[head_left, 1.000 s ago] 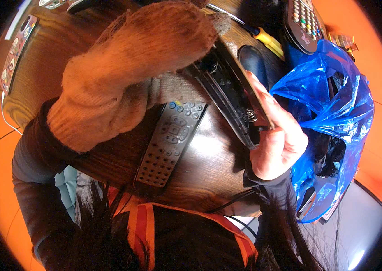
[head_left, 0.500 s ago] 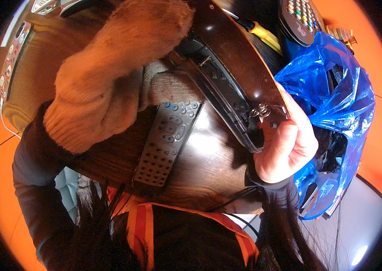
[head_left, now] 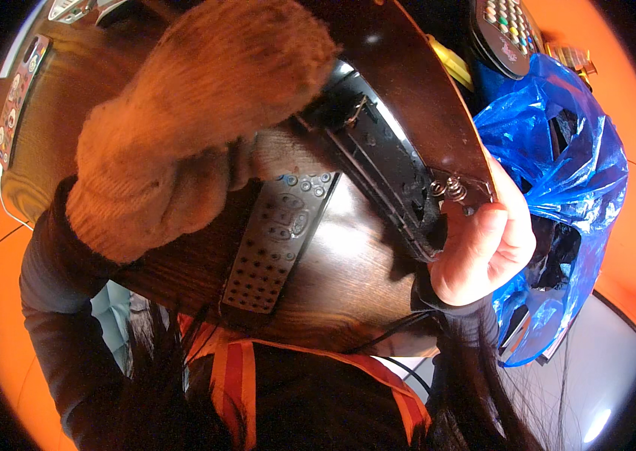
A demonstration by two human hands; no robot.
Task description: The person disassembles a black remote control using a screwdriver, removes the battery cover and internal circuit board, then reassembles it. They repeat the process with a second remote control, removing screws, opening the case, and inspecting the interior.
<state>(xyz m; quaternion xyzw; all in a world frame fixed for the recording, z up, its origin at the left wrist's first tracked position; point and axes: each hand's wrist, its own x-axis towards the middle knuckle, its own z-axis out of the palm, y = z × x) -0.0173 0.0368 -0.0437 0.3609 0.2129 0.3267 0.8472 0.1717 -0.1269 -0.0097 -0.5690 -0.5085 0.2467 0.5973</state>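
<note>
Right of centre, the bare right hand (head_left: pixel 483 252) pinches the corner of the dark casing (head_left: pixel 438 113) between thumb and fingers; the gloved left hand (head_left: pixel 209 113) overlaps its upper-left edge, finger grip hidden. Within the last second the casing has tipped, so its springs (head_left: pixel 454 188) and hollow now face the view. Beneath, mid-frame, lies the grey button pad (head_left: pixel 276 240); at far right, the blue bag (head_left: pixel 577 161).
</note>
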